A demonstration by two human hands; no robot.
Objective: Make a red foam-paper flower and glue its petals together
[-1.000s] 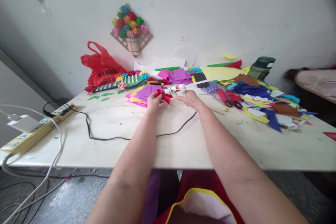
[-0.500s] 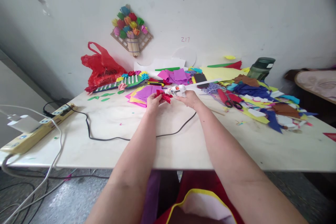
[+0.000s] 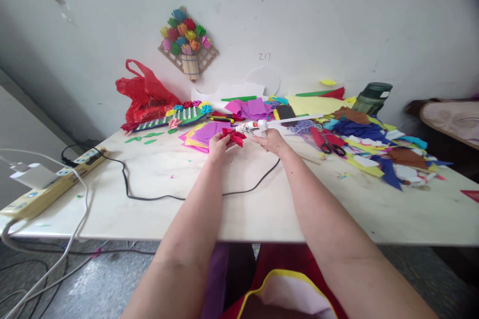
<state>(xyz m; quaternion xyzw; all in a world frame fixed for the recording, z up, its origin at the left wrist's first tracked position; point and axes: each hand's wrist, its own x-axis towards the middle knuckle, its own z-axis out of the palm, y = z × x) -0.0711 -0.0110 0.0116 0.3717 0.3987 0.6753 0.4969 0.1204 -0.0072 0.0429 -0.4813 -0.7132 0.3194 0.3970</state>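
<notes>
Above the middle of the table, my left hand pinches a red paper flower with pointed petals. My right hand is wrapped round the handle of a white hot glue gun, whose nozzle points left, over the flower. Whether the tip touches the petals I cannot tell. A long pale glue stick juts out of its back toward the right. Behind my left hand lie purple, yellow and pink paper sheets. A black cord runs across the table below the gun.
At the left edge sits a power strip with plugs. Green paper leaves lie near a decorated green panel and a red plastic bag. To the right are scissors, paper scraps and a dark green bottle.
The glue gun has tilted slightly, and its glue stick now lies at a flatter angle to the right. My left hand and the red flower have hardly moved.
</notes>
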